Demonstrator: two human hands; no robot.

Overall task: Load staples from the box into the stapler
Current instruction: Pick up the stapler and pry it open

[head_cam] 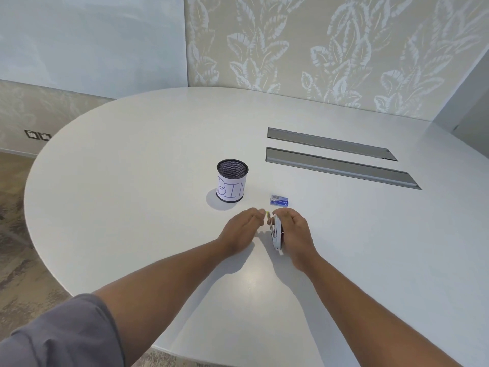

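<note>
A white and dark red stapler [276,233] stands on its side on the white table [132,181], its top swung open. My right hand [293,231] grips it from the right, fingers curled over its far end. Just left of the stapler, my left hand [244,227] lies with its fingers pointing at the stapler's open front; whether it holds staples cannot be told. A small blue staple box [279,201] lies just beyond both hands with its drawer slid partly out.
A black mesh cup [232,184] with a paper label reading "BIN" stands to the left of the box. Two long grey cable slots [341,166] are set into the table at the right rear. The table's curved edge runs along the left.
</note>
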